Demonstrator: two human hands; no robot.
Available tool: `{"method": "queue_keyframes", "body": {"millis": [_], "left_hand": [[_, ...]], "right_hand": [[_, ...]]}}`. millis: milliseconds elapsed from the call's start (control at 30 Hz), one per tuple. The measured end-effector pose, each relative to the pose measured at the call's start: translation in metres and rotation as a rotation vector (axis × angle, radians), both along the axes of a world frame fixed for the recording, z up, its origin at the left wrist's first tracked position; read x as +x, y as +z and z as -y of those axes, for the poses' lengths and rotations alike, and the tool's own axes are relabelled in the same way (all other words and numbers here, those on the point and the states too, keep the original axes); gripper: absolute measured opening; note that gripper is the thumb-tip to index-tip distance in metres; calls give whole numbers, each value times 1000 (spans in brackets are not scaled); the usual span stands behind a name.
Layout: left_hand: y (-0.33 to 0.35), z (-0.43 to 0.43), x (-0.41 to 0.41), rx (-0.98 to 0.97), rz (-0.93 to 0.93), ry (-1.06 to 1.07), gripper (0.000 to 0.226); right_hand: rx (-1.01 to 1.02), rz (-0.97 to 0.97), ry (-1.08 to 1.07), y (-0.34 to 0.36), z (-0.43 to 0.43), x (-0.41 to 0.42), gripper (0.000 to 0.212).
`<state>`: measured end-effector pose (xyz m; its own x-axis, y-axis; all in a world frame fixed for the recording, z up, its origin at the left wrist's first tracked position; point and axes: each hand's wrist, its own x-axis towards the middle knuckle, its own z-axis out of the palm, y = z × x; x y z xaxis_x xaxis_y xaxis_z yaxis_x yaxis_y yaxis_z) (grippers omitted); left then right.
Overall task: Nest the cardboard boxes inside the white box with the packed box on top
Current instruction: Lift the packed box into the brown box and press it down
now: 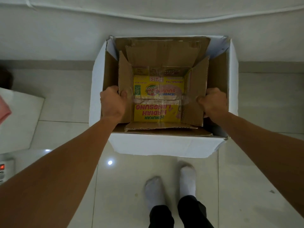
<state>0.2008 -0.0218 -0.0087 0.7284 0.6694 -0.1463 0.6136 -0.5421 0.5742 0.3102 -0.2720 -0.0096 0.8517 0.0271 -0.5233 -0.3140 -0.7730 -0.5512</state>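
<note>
A large white box (164,146) stands open on the tiled floor. Inside it sits a brown cardboard box (162,53) with its flaps up. At the bottom of the brown box lies a yellow printed box (156,112), taped across its middle. My left hand (112,102) grips the brown box's left flap, thumb inside. My right hand (213,102) grips its right flap the same way. A further cardboard layer shows between the brown box and the white wall on the left and right.
My two feet in white socks (171,186) stand just in front of the white box. A white block (18,122) lies on the floor at left, with a power strip (5,168) below it. A white wall runs behind the box.
</note>
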Motion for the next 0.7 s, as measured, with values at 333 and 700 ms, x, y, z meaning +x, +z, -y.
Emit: {"method": "queue_keyframes", "body": {"millis": [333,700], "left_hand": [[-40,6,14,-43,-117,72,27],[-30,4,10,613,-453,-870,61]], "right_hand": [[-63,5,-14,-55,-8,10,31],[-647,366,1278,-29,-2,2,62]]}}
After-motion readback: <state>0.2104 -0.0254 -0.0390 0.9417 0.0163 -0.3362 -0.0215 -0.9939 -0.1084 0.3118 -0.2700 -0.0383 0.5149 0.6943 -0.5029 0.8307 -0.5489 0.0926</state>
